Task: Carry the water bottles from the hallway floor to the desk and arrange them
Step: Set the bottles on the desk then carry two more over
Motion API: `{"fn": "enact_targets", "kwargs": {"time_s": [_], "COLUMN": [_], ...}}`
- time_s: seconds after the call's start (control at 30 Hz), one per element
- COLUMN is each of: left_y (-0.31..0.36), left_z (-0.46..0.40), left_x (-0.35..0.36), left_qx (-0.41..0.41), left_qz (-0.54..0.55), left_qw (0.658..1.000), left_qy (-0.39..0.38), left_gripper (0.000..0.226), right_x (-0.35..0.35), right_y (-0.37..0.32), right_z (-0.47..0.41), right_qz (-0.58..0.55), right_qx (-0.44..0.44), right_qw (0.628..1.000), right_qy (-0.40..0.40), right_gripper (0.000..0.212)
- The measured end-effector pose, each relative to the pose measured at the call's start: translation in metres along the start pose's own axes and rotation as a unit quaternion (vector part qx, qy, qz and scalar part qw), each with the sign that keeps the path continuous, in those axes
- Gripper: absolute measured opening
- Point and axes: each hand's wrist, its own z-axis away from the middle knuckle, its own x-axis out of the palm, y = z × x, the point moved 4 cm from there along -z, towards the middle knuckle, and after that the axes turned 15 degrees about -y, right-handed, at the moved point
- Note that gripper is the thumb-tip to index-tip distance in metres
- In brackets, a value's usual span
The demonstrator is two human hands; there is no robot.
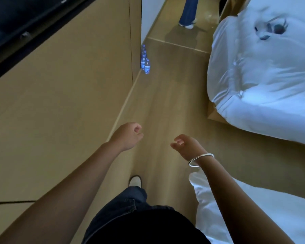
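Bottles (145, 59) upright at 12 o'clock, well ahead; left hand (128, 136) nearer, right hand (187, 147) too loosely curled, both w/ nothing held.

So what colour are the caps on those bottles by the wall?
Blue, on clear water bottles with blue labels; seen in the head view.

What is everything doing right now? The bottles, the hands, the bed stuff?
Clear plastic water bottles with blue labels: upright on the floor, in a row by the wall.
Left hand: empty, fingers loosely curled.
Right hand: empty, fingers loosely curled.
Silver bangle: on the right wrist.
White duvet: rumpled on the bed.
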Motion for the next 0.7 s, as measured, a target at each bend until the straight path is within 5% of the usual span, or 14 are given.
{"fn": "enact_targets", "kwargs": {"time_s": [0.4, 0.7], "left_y": [0.028, 0.090], "left_z": [-0.188, -0.353], "left_x": [-0.093, -0.136], "left_qx": [-0.011, -0.034], "left_qz": [-0.015, 0.007], "left_qw": [0.999, 0.999], "left_qy": [-0.036, -0.020], "left_gripper": [0.030, 0.034], "right_x": [-0.094, -0.239], "right_y": [-0.047, -0.035], "right_z": [-0.157, -0.286], "right_qz": [0.002, -0.009], "right_qx": [0.021, 0.010], "right_qw": [0.999, 0.999], "right_qy": [-0.046, -0.049], "right_gripper": [0.038, 0.038]}}
